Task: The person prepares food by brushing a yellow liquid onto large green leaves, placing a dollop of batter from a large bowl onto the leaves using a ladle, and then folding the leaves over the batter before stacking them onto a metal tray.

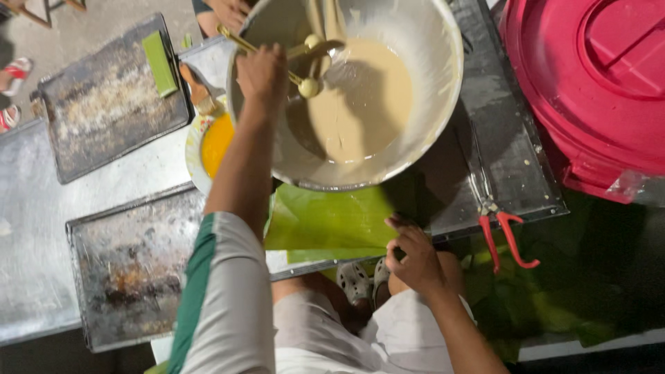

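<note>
Green banana leaf [332, 221] lies spread on the metal worktop [34, 242] at the near edge, and the right hand [415, 260] rests at its near right corner, fingers curled with the tips pressing down on the leaf; I cannot tell whether they pinch its edge. By the look of it the leaf is light, floppy and smooth, likely to tear along its ribs, so a flat press or an edge hold seems safest. Red-handled scissors [502, 235] hang at the counter edge just right of that hand. To the left sits a scorched, empty baking tray [131, 270], with a second tray [104, 104] farther off carrying a folded green strip [159, 64].

Beyond the leaf stands a large pale mixing bowl [422, 76] holding smooth beige batter [364, 97], partly overlapping the leaf's far edge. The left hand [262, 73] is closed around the brass-coloured handle of a ladle [305, 66] whose end dips over the batter, well apart from the right hand. The bowl looks heavy with liquid and slick inside; its rim is the only real grip. Left of the bowl a small dish of orange liquid [216, 142] holds a brush [197, 90]. A big red lidded bin [589, 83] fills the far right, and another person's hand [228, 10] shows at the far edge
</note>
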